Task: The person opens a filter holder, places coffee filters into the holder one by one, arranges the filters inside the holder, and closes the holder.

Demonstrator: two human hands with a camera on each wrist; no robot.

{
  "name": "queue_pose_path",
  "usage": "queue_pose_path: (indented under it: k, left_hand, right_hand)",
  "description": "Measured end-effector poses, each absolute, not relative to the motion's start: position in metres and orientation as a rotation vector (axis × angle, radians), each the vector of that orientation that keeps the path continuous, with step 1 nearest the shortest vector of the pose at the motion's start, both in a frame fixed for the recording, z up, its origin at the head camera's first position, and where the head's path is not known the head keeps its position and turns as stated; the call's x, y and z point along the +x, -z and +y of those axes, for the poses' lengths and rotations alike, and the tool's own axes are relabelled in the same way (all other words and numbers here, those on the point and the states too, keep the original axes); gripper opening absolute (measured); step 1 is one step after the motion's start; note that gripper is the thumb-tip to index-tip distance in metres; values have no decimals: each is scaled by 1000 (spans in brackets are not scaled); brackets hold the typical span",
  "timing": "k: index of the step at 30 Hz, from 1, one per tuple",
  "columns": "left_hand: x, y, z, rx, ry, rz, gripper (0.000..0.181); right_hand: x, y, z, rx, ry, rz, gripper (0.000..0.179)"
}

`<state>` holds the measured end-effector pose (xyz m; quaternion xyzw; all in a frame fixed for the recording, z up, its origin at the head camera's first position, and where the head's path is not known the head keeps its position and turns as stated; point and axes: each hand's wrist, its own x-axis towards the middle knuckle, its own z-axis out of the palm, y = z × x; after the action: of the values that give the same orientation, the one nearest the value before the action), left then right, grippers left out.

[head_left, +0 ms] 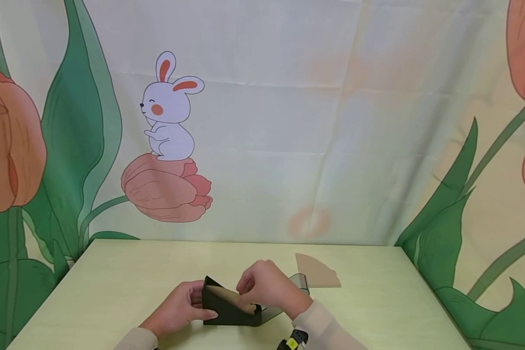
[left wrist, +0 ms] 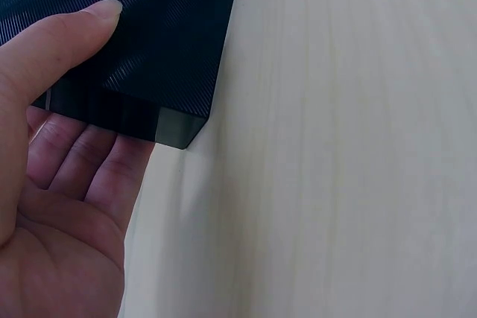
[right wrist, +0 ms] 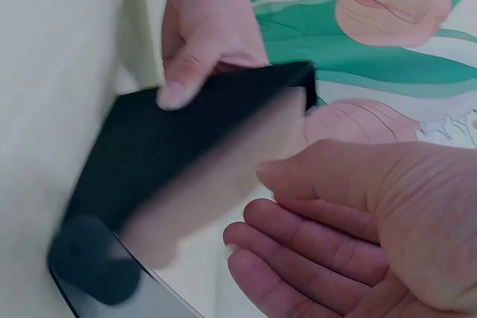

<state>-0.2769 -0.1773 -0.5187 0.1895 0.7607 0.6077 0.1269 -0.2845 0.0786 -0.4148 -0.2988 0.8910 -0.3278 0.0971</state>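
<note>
My left hand (head_left: 181, 306) grips a black, finely ribbed fan-shaped holder (head_left: 227, 308), thumb on its front face and fingers behind. In the left wrist view the thumb presses the ribbed face of the holder (left wrist: 164, 42). Light-brown fan-shaped paper filters (right wrist: 223, 173) stand inside, their curved edge showing above the rim and blurred in the right wrist view. By that edge is my right hand (head_left: 264, 287), thumb tip at the paper and the other fingers loosely bent below, apart from the thumb. A translucent grey lid (head_left: 299, 282) hangs open from the holder's hinged end.
Another fan-shaped brown paper filter (head_left: 317, 272) lies flat on the pale wooden table (head_left: 148, 262), behind and right of the holder. A printed cloth (head_left: 267, 121) with a rabbit and tulips hangs at the table's back edge. A black strap with a yellow patch (head_left: 293, 342) is below the right sleeve.
</note>
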Motion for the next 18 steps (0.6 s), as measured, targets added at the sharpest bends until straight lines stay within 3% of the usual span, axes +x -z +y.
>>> queue_pose_path:
  k: [8,18]
  left_hand:
    - [-275,518,-178,538,-1782,2193,51]
    - [-276,518,-179,526,-1774,2198,53]
  right_hand:
    - [-298,394,108,-882,1028,2654,12]
    - [-339,393,164,-641,1194,2771,23]
